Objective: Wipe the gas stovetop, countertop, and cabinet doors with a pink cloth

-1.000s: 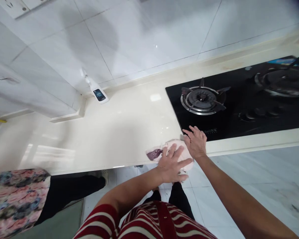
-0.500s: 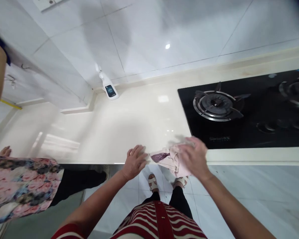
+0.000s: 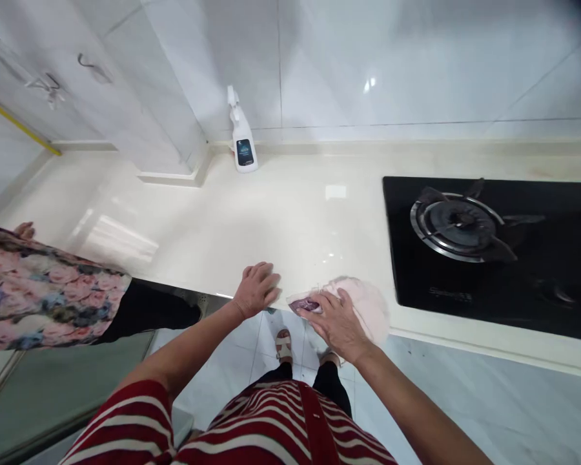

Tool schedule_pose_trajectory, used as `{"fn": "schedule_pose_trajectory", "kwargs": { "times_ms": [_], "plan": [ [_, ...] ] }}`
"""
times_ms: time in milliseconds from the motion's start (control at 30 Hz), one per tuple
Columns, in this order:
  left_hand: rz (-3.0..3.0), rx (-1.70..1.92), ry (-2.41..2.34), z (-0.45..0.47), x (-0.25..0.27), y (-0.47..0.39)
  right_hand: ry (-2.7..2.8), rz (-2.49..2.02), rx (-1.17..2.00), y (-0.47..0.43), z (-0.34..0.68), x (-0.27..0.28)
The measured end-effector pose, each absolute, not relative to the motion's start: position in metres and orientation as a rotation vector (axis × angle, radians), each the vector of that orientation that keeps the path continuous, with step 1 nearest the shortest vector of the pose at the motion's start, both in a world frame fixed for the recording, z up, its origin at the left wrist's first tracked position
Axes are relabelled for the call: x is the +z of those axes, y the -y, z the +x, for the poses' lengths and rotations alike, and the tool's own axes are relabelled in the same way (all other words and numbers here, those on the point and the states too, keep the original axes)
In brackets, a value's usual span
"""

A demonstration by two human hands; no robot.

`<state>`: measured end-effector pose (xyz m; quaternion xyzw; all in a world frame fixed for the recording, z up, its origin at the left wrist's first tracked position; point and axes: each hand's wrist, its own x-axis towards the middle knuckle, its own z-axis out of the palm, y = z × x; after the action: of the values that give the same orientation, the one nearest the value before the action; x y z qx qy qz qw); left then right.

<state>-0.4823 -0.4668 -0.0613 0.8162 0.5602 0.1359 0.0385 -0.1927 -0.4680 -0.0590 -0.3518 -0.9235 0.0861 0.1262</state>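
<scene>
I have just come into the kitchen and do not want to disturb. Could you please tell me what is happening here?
A person's right hand is on a pale pink cloth at the front edge of the counter, beside the black hob. The left hand is at the same edge, with nothing visible in it. A white spray bottle stands at the back, near the wall. Another person in a floral garment is at the left.
</scene>
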Motion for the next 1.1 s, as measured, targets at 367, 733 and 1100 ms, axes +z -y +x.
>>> {"fn": "schedule_pose_trajectory", "kwargs": {
  "times_ms": [367, 733, 1100],
  "plan": [
    [2.516, 0.536, -1.697, -0.484, -0.067, 0.468, 2.571, -0.964, 0.407, 0.467, -0.182, -0.062],
    [2.489, 0.586, -1.681, -0.484, -0.07, 0.47, 2.609, -1.009, 0.378, 0.466, -0.188, -0.058],
    [2.534, 0.643, -1.671, -0.484, -0.07, 0.47, 2.524, -1.115, 0.255, 0.432, -0.158, -0.061]
  ]
}}
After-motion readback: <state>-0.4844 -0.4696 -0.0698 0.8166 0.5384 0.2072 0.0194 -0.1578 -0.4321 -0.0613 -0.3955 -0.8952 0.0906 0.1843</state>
